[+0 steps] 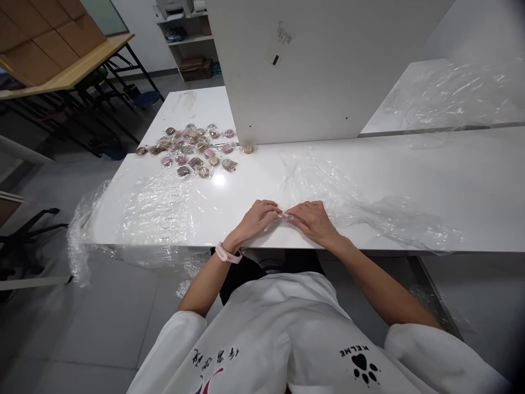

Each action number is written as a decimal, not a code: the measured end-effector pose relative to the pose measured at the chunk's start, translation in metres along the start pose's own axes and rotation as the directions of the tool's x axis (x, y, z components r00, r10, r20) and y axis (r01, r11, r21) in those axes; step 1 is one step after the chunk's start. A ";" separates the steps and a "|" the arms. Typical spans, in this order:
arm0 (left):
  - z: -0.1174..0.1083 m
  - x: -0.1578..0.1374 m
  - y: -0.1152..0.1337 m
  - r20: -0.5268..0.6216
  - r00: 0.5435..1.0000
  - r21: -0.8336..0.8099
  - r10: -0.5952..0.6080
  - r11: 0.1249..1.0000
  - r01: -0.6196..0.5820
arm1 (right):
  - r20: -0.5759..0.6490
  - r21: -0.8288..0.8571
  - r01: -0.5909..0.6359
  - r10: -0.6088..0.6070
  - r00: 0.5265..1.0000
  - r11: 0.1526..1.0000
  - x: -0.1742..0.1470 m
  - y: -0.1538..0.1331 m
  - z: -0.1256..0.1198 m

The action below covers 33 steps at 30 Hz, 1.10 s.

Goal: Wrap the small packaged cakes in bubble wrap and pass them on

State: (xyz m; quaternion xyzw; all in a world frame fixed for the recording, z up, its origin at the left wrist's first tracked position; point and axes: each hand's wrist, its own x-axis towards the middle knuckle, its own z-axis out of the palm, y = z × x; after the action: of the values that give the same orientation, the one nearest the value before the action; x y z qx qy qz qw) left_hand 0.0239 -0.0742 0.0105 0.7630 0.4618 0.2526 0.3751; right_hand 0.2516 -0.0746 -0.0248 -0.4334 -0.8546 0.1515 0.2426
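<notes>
Near the front edge of the white table, my left hand (261,216) and my right hand (310,220) meet almost fingertip to fingertip. Both pinch a small crumpled bit of clear plastic film between them; whether anything is inside it is too small to tell. Loose clear plastic film (318,178) lies just beyond and to the right of my right hand. A wristband (228,253) is on my left wrist. To the far left of my hands lies a cluster of small wrapped sweets or biscuits (197,148), brown, tan and pink, each in clear plastic.
Bubble wrap (156,213) covers the table's left part and hangs over its edge. A tall white panel (311,71) stands at the back, with more film (467,93) behind it to the right. A wooden-topped table (90,60) and shelves (188,41) are farther off.
</notes>
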 end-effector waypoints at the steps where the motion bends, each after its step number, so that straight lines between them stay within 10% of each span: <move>1: -0.002 -0.003 0.001 0.044 0.999 -0.001 0.026 1.000 -0.026 | 0.027 0.045 -0.032 0.031 0.999 0.998 0.001 0.000 -0.004; 7: 0.012 0.010 -0.006 -0.134 0.975 0.112 -0.180 0.974 0.195 | 0.182 0.246 -0.308 0.268 0.946 0.919 0.008 0.005 -0.019; 11: 0.024 0.028 -0.006 -0.224 0.929 0.151 -0.295 0.931 0.333 | -0.021 0.018 -0.344 0.345 0.938 0.939 0.009 0.004 -0.010; 21: 0.009 -0.014 0.002 -0.307 0.855 0.192 -0.418 0.853 0.485 | -0.096 0.090 -0.072 0.080 0.992 0.993 -0.030 -0.008 -0.002; 26: 0.029 0.021 0.009 -0.231 0.933 0.290 -0.277 0.895 0.338 | -0.121 -0.015 0.011 -0.013 0.993 1.000 -0.030 -0.001 0.002; 33: 0.008 -0.016 0.002 -0.265 0.873 0.110 -0.409 0.887 0.449 | -0.071 -0.089 0.100 -0.106 0.992 0.991 -0.034 0.001 0.008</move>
State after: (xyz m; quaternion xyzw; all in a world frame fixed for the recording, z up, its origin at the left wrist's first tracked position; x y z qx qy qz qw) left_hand 0.0233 -0.0918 0.0069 0.6347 0.6805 0.2113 0.2992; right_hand 0.2646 -0.1022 -0.0415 -0.4039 -0.8717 0.0858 0.2638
